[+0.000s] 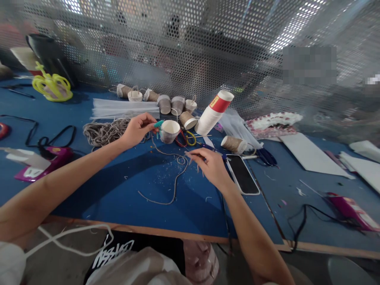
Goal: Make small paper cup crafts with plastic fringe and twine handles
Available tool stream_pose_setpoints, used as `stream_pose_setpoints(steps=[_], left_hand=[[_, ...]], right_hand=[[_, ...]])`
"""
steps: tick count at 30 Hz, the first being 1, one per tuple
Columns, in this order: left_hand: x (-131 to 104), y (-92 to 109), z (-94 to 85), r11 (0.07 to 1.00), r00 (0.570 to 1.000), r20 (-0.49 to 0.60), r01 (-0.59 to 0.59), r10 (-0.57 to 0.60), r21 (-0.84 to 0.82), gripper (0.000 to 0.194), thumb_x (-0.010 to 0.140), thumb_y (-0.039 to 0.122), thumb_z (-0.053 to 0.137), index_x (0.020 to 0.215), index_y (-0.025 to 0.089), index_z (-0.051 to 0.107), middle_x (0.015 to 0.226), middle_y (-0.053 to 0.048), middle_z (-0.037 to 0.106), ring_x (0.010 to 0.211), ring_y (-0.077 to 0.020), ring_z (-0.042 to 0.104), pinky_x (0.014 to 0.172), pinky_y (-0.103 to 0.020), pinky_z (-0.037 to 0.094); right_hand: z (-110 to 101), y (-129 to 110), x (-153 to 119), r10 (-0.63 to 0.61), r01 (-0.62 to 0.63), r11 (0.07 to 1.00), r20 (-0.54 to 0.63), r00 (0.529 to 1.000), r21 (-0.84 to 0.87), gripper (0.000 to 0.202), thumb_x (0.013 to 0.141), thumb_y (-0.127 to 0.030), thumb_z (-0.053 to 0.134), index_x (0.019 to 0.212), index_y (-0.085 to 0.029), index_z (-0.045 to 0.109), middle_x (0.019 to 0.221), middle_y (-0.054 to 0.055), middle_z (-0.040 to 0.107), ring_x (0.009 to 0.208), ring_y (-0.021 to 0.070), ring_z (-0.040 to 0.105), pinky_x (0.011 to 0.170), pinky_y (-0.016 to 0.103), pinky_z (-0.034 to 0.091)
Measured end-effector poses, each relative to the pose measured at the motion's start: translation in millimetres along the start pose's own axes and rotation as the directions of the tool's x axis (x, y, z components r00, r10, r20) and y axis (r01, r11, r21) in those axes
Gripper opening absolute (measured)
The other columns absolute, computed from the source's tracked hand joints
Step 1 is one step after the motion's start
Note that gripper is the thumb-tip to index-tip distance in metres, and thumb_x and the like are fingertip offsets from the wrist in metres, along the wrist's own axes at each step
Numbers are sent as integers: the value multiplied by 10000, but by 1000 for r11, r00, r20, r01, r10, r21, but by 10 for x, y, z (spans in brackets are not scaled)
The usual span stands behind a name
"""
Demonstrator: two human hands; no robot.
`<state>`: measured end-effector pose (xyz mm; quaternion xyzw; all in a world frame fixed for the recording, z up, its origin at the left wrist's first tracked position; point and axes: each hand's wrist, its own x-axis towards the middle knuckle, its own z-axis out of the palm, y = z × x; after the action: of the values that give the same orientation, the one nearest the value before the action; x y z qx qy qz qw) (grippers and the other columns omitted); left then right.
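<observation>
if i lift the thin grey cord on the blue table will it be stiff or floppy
The thin grey cord is likely floppy, lying in loose curves. Being so thin, it is probably light. It might tangle where it loops near the right hand.

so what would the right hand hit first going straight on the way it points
The right hand would likely meet the round, grey-sided, white-lined paper cup first, though depth is unclear here.

Red ring [6, 128] partly off-frame left
</observation>
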<state>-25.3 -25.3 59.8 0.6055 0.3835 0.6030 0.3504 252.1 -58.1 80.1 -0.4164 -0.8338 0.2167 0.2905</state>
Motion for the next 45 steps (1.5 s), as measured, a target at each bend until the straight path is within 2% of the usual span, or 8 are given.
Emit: stream_pose_setpoints(steps=[4,13,21,28,31,33,36,45], left_hand=[[-8,24,5,999,1000,5,-13,13,-30,170,746,273,728,783,163,604,627,-2,682,583,-115,651,600,-248,562],[-22,31,16,999,999,3,-39,39,-11,219,714,265,762,836,167,609,645,12,677,573,-106,660,577,-222,560],[-29,25,19,994,995,1,-103,103,40,227,760,263,738,892,163,582,651,14,676,561,-99,653,561,-209,548],[-16,15,5,991,991,4,-130,130,18,242,762,237,738,918,167,566,680,14,690,567,-97,652,573,-213,551],[9,9,-17,990,990,-3,-144,144,3,254,752,216,736,930,170,562,688,17,692,581,-98,656,586,-213,555],[30,2,-38,987,988,-5,-158,157,-7,264,749,203,730,945,170,557,688,19,689,575,-94,649,583,-210,551],[51,-6,-61,983,983,-5,-182,182,-15,288,740,189,726,965,170,548,685,23,685,557,-88,639,568,-205,541],[3,42,-13,997,996,-35,-84,84,2,290,737,170,716,955,182,525,632,47,661,554,-99,646,570,-216,550]], right_hand=[[-48,30,18,35,-38,999,79,996,31,248,942,-265,500,857,-168,712,770,50,731,528,140,635,551,276,507],[6,50,5,-19,17,994,-12,1000,-107,190,887,-205,568,832,-191,750,806,62,754,696,192,706,657,313,545],[55,31,-17,-82,60,982,-120,989,-178,124,842,-187,646,776,-186,750,755,46,758,669,175,695,655,289,523],[74,-23,-36,22,-37,994,-149,989,-100,102,787,-239,718,700,-191,694,651,23,713,599,154,660,628,274,514],[53,-27,-26,116,-115,993,-86,990,18,129,801,-317,701,790,-189,702,628,20,696,540,150,640,582,277,517],[26,-16,-12,154,-157,982,29,988,107,176,844,-345,637,830,-184,708,651,29,707,511,150,636,535,277,518],[-7,8,6,182,-207,964,158,971,166,205,877,-296,559,814,-179,714,724,52,739,511,157,652,498,278,524],[26,-13,-4,139,-135,989,61,988,-57,135,838,-204,625,787,-181,747,679,37,741,595,180,692,619,299,519]])
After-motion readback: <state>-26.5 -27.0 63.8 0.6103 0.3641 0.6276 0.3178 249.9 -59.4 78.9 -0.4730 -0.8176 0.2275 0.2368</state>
